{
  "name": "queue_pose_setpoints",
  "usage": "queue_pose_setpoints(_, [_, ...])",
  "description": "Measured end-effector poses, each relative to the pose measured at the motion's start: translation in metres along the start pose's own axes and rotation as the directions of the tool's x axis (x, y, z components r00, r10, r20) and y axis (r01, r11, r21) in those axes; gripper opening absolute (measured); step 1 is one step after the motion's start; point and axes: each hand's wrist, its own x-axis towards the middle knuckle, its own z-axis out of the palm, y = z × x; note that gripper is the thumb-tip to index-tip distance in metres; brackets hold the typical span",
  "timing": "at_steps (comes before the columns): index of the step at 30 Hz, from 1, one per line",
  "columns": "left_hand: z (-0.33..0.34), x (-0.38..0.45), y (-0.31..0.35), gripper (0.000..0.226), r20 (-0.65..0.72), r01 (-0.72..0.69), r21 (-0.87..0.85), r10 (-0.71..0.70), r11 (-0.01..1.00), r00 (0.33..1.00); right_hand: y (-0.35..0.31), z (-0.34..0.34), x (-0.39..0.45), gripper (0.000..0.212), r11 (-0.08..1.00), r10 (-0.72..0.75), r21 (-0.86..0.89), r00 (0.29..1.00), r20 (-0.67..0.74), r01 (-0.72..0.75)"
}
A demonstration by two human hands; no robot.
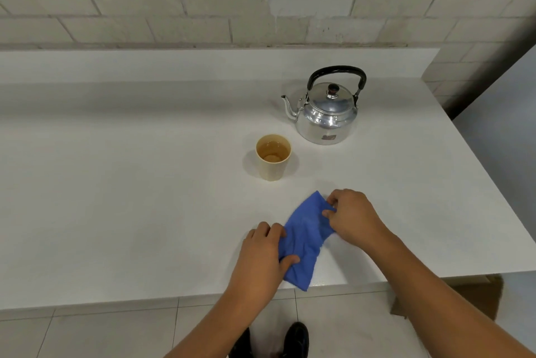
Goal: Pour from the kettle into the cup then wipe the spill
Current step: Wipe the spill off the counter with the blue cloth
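A shiny metal kettle (326,114) with a black handle stands upright on the white counter (130,198), spout pointing left. In front of it and to the left stands a pale yellow cup (273,158) holding clear liquid. A blue cloth (306,237) lies flat on the counter near the front edge, one corner hanging slightly over it. My left hand (265,253) pinches the cloth's left edge, thumb on top. My right hand (353,217) grips the cloth's upper right edge with its fingertips. No spill is visible on the counter.
A white brick wall (203,3) rises behind the counter. The counter's right edge runs diagonally past the kettle. A brown cardboard box (481,296) sits under the counter at the right. My dark shoes (295,340) stand on the tiled floor below.
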Motion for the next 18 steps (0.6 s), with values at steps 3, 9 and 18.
queue_pose_setpoints(3, [-0.014,-0.011,-0.017,0.04,0.039,0.03,-0.024,-0.029,0.999,0.999,0.006,0.005,-0.025,0.004,0.998,0.055,0.032,0.998,0.016,-0.055])
queue_pose_setpoints(9, [-0.056,-0.022,-0.053,0.039,0.08,0.207,0.021,-0.208,0.978,0.975,-0.012,0.034,-0.067,0.011,0.989,0.072,0.123,0.997,0.027,-0.075])
queue_pose_setpoints(18, [-0.103,-0.015,-0.092,0.021,-0.004,0.322,0.008,-0.322,0.947,0.947,-0.065,0.061,-0.066,0.019,0.908,-0.008,0.418,1.0,0.002,0.007])
